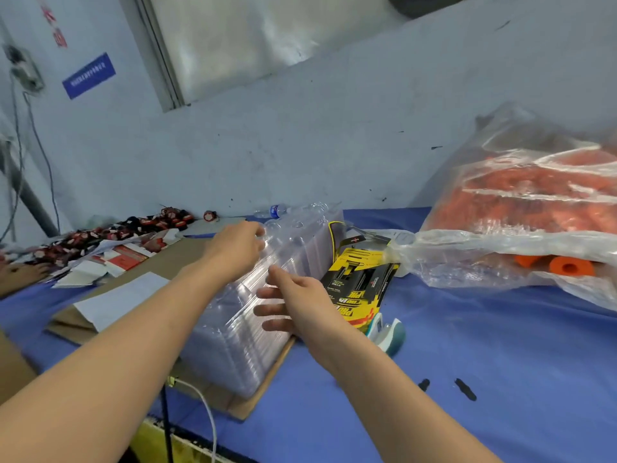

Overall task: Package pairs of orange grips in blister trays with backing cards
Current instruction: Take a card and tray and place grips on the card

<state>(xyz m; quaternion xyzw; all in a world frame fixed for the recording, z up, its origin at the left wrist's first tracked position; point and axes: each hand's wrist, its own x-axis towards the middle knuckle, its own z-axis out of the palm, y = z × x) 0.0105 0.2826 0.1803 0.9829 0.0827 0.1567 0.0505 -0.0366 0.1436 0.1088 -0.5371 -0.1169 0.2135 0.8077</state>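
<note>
A long stack of clear blister trays lies on a cardboard sheet in the middle of the blue table. My left hand has its fingers curled over the top far end of the stack. My right hand touches the stack's right side with straight, spread fingers. Just right of the trays lies a pile of yellow and black backing cards. A big clear plastic bag full of orange grips sits at the right, and two orange grips poke out at its mouth.
A teal and white tool lies by the cards. Red and black small parts and red and white boxes litter the far left. A water bottle lies by the wall. A white cable hangs over the near edge. Another person's hand rests at the left.
</note>
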